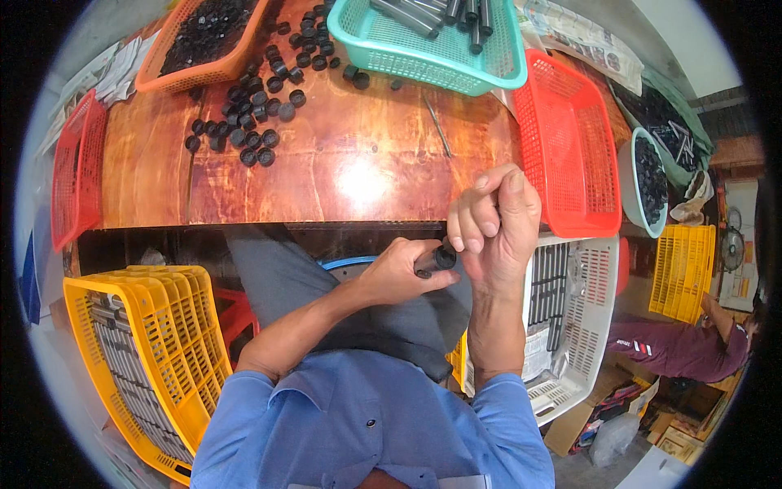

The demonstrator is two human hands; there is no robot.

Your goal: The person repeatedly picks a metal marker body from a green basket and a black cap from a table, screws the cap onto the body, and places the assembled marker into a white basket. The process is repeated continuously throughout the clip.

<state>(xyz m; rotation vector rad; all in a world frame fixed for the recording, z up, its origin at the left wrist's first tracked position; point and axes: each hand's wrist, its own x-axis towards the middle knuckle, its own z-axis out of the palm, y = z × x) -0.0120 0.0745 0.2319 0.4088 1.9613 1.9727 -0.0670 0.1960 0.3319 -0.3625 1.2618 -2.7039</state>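
Below the table edge, a short black tube lies across the left hand, pinched in its fingers. The right hand closes around the tube's far end.

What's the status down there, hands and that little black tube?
Left hand gripping black tube. Right hand closed over its end. Loose black caps lie apart on the table; nothing blocking.
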